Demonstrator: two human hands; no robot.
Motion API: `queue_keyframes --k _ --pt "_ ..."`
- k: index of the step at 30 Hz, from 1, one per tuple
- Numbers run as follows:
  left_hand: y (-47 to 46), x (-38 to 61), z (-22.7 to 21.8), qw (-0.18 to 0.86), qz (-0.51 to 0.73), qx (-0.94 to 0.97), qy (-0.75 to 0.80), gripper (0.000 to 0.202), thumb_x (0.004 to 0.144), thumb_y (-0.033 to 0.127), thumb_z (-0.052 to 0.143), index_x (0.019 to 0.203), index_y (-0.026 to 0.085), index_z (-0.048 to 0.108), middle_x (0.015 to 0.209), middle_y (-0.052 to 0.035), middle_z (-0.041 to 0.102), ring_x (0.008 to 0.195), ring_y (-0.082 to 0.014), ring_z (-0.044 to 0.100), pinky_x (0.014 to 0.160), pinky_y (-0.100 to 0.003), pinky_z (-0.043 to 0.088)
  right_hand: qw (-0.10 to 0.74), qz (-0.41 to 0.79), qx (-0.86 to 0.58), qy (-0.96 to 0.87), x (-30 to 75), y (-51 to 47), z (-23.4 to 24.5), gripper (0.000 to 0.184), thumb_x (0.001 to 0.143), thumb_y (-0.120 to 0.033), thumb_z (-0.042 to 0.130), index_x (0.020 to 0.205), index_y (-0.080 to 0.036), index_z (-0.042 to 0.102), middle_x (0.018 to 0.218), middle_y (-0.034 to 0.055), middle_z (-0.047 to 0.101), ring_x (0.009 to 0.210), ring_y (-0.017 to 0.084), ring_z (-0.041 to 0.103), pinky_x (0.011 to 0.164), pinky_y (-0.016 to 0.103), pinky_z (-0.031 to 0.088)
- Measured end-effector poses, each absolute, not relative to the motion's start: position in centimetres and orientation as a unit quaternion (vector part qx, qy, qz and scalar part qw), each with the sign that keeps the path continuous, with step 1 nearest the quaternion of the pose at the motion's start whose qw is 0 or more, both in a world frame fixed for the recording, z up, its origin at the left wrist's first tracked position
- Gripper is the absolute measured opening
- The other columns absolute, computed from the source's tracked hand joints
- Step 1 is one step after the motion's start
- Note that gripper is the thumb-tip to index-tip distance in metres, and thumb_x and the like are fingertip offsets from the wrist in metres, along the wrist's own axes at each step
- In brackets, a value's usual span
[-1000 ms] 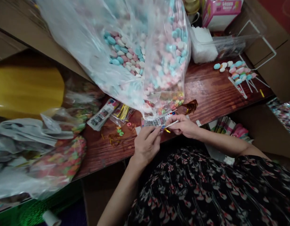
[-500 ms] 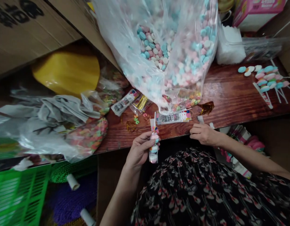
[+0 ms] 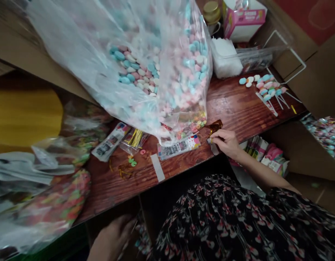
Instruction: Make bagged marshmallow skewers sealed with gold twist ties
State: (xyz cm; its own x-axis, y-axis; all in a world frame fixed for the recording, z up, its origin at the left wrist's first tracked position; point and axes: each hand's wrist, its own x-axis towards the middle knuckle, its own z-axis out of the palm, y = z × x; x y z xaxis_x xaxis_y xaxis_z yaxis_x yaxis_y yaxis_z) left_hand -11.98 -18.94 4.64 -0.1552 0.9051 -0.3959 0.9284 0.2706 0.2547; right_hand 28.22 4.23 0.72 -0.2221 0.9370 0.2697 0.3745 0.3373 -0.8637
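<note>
A large clear plastic bag point(image 3: 145, 72) full of pink, white and blue candies lies across the wooden table, with coloured rings at its low corner. My right hand point(image 3: 224, 142) is at the table's front edge, its thumb and fingertips pinched on a strand of the gold foil twist ties point(image 3: 215, 127). A printed card strip point(image 3: 178, 146) lies just left of that hand. My left hand point(image 3: 111, 237) is low and dim, below the table edge. A blurred pink-and-blue shape point(image 3: 142, 239) sits beside its fingers, and I cannot tell whether the hand grips it.
Candy sticks point(image 3: 265, 87) lie at the table's back right, near a block of white tissue point(image 3: 226, 58) and a pink box point(image 3: 243, 20). Plastic bags of colourful rings point(image 3: 48, 206) crowd the left. A yellow object point(image 3: 23, 116) and cardboard panels stand around the table.
My left hand has dropped below the table edge, and the bagged candy stick it held is no longer clearly visible. My right hand has moved onto the gold ties. The view has shifted slightly.
</note>
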Motion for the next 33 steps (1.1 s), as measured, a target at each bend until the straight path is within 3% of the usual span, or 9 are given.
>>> queue_keyframes --k 4,8,13,16,20,24,29,33 --pt "-9.1 -2.7 5.2 0.133 0.181 0.783 0.58 0.02 0.086 0.027 0.056 0.1 0.022 0.069 0.098 -0.0075 0.073 0.09 -0.0211 0.068 0.083 -0.032 0.055 0.363 0.18 -0.491 -0.771 28.2 4.3 0.4 0.018 0.087 -0.015 0.053 0.085 -0.018 0.071 0.08 0.0045 0.069 0.072 0.014 0.06 0.069 0.026 0.046" --pt "-0.7 4.1 4.8 0.018 0.06 0.864 0.5 0.025 0.081 0.014 0.055 0.104 0.012 0.066 0.109 -0.0173 0.066 0.097 -0.0286 0.062 0.079 -0.04 0.055 0.303 0.105 -0.505 -0.801 28.2 3.4 0.6 0.02 0.088 -0.014 0.052 0.095 -0.018 0.07 0.087 0.0063 0.066 0.078 0.015 0.059 0.071 0.026 0.044" --pt "1.9 4.1 3.3 -0.061 -0.025 0.878 0.474 0.022 0.08 0.006 0.051 0.095 0.01 0.067 0.091 -0.014 0.065 0.083 -0.026 0.06 0.07 -0.036 0.052 0.283 0.065 -0.543 -0.788 32.8 4.9 2.5 0.023 0.09 -0.022 0.055 0.109 -0.021 0.068 0.102 0.0077 0.066 0.086 0.016 0.061 0.076 0.026 0.046" --pt "1.6 2.2 2.1 -0.073 0.045 0.891 0.446 0.023 0.08 0.005 0.052 0.097 0.013 0.067 0.089 -0.0117 0.067 0.082 -0.0244 0.061 0.072 -0.035 0.051 0.278 -0.003 -0.675 -0.684 38.5 8.0 4.3 0.024 0.091 -0.025 0.052 0.105 -0.019 0.07 0.105 0.0105 0.066 0.094 0.02 0.062 0.082 0.031 0.047" --pt "1.3 0.8 1.1 -0.086 0.175 0.877 0.44 0.015 0.086 0.013 0.057 0.096 0.017 0.067 0.088 -0.0077 0.07 0.084 -0.0205 0.064 0.073 -0.03 0.051 0.169 -0.061 -0.814 -0.552 44.5 12.7 5.5 0.03 0.089 -0.029 0.052 0.111 -0.016 0.069 0.113 0.0159 0.065 0.102 0.028 0.06 0.085 0.038 0.045" --pt "1.0 0.9 1.0 -0.059 0.183 0.861 0.471 0.015 0.088 0.02 0.058 0.1 0.02 0.068 0.092 -0.0069 0.071 0.085 -0.0208 0.064 0.075 -0.032 0.052 0.141 -0.062 -0.864 -0.479 47.1 15.3 4.4 0.04 0.086 -0.033 0.056 0.119 -0.012 0.064 0.12 0.0217 0.063 0.11 0.034 0.056 0.087 0.043 0.043" --pt "0.8 1.7 1.0 -0.024 0.227 0.834 0.502 0.013 0.088 0.017 0.056 0.092 0.019 0.067 0.091 -0.0072 0.07 0.084 -0.0214 0.061 0.078 -0.035 0.051 0.174 0.006 -0.87 -0.461 48.2 15.7 2.4 0.024 0.082 -0.031 0.06 0.086 -0.011 0.072 0.092 0.018 0.071 0.089 0.028 0.062 0.077 0.036 0.042" --pt "0.5 1.9 0.8 0.005 0.271 0.806 0.526 0.008 0.087 0.016 0.059 0.085 0.019 0.066 0.083 -0.0051 0.068 0.082 -0.0198 0.059 0.077 -0.033 0.049 0.242 -0.018 -0.853 -0.462 48.5 15.1 1.6 0.033 0.094 -0.023 0.039 0.098 -0.01 0.069 0.096 0.0163 0.07 0.085 0.022 0.06 0.076 0.035 0.04"
